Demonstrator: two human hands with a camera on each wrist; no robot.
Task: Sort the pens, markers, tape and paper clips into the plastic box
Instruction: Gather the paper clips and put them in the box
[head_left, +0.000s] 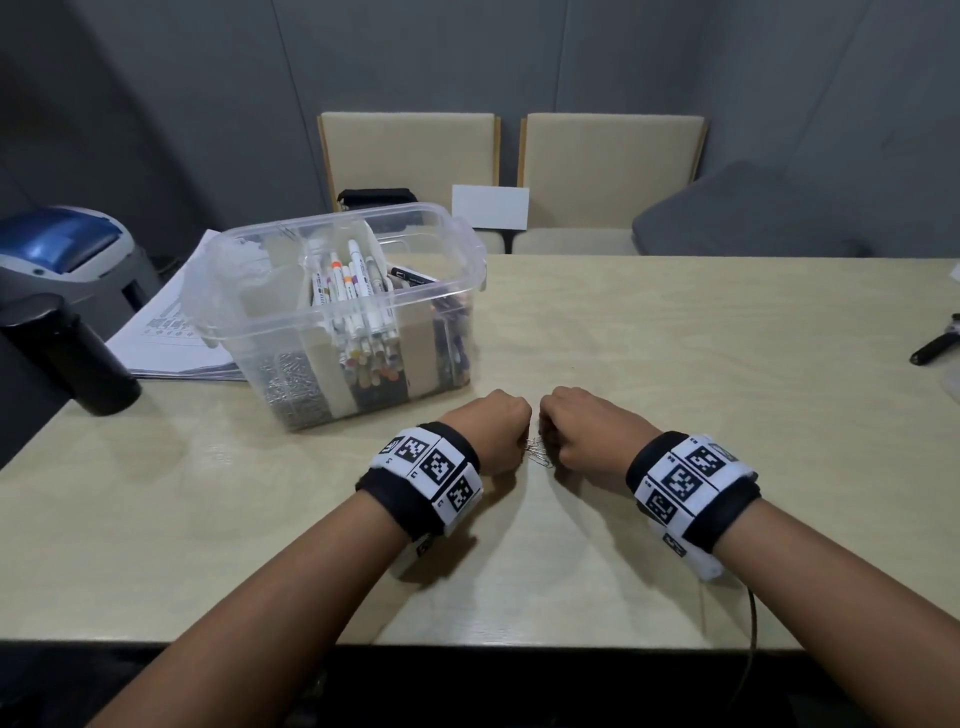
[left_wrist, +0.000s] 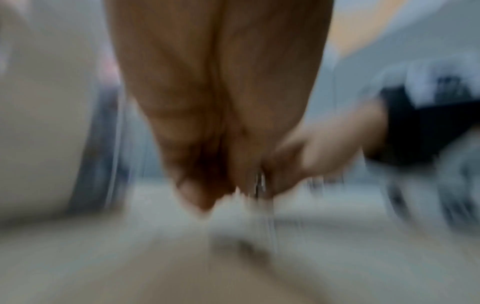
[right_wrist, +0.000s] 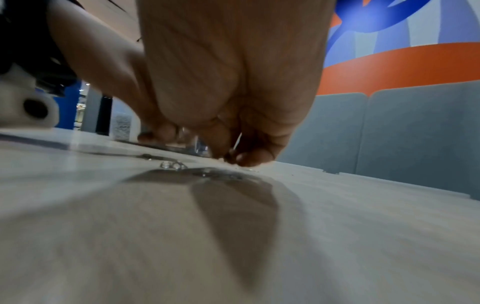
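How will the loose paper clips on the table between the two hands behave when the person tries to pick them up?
The paper clips are thin bent wire lying flat on the smooth table, so they will probably slide rather than lift easily. They look tangled, so several may come up together. They seem light; some could drop from the fingertips.

Your pale beige wood-grain worktop (head_left: 675, 389) carries a clear plastic box (head_left: 457, 244) with white-bodied markers (head_left: 358, 291), caps orange, purple, yellow, and a heap of silver paper clips (head_left: 296, 389) inside. Your black wrist bands (head_left: 421, 483) show black-and-white square codes. Black cylinder (head_left: 78, 358) at left; grey-blue bin (head_left: 62, 249) behind.
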